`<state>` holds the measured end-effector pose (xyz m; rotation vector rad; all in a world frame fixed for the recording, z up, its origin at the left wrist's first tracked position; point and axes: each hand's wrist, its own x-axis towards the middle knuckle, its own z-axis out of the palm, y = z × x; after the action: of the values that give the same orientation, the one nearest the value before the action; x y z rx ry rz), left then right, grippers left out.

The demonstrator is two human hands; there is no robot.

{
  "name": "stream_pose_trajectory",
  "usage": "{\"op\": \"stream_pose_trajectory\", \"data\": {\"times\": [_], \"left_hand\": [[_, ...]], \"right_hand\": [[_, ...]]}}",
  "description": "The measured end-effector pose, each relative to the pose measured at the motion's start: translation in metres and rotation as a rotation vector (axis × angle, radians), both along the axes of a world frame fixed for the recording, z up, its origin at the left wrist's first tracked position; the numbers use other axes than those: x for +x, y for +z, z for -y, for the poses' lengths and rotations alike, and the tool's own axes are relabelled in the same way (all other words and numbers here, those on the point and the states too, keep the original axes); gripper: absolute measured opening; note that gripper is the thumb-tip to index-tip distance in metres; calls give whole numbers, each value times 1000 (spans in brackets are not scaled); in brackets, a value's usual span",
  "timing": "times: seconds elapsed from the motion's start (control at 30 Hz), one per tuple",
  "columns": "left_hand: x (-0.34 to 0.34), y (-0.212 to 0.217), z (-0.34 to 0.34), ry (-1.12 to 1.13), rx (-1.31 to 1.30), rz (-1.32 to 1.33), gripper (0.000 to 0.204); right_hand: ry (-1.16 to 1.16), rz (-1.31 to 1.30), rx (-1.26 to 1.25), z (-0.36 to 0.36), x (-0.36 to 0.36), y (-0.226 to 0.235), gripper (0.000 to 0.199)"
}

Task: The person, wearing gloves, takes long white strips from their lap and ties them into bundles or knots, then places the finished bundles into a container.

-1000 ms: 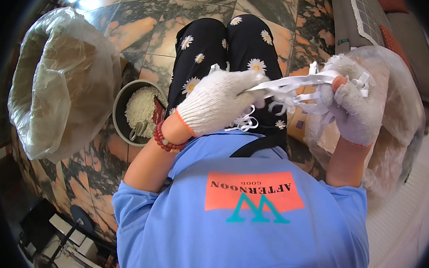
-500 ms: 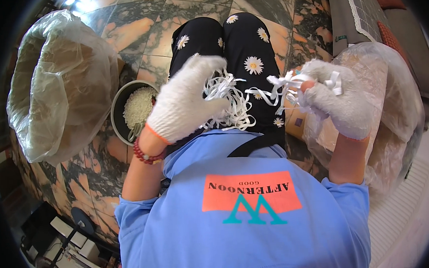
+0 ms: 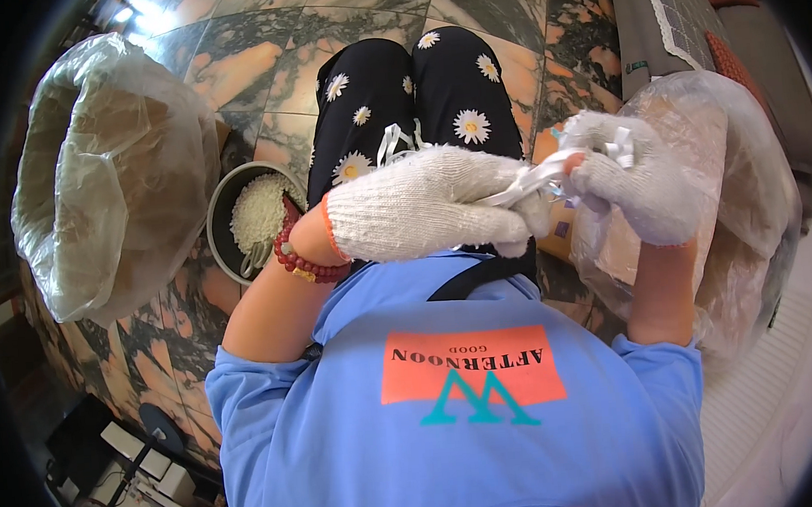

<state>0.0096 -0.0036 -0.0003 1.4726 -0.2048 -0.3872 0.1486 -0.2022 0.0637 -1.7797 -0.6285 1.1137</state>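
Observation:
Both my hands wear white knitted gloves and are raised over my lap. My left hand (image 3: 440, 205) reaches across with its fingers closed round white ribbons (image 3: 525, 186), close beside my right hand. Fingers curled, my right hand (image 3: 639, 183) grips the other end of these ribbons; a bare fingertip shows through the glove, and a short white loop sticks out on top. More white strands peek out above my left hand, which hides the rest of the bundle on my lap.
On the left stands a large clear plastic bag (image 3: 133, 196), beside a round pot (image 3: 216, 209) holding white granules (image 3: 259, 211). To the right are another plastic bag (image 3: 745, 177), a cardboard box (image 3: 556, 235) and a grey sofa (image 3: 771, 68). A fan is at lower left.
My left hand has moved right from the ribbon bundle and closed on the strands near my right hand. My right hand stays almost in place, still holding the ribbons.

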Motion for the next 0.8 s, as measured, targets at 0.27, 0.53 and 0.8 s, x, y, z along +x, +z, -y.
{"op": "stream_pose_trajectory", "data": {"times": [0.27, 0.53, 0.8], "left_hand": [[2, -9, 3, 189, -149, -212, 41], [-1, -28, 14, 132, -354, -245, 39], [-18, -11, 27, 22, -403, -267, 40]], "right_hand": [[-55, -178, 131, -2, 0, -26, 20], [-328, -294, 274, -11, -16, -47, 29], [-386, -782, 717, -10, -11, -42, 40]]}}
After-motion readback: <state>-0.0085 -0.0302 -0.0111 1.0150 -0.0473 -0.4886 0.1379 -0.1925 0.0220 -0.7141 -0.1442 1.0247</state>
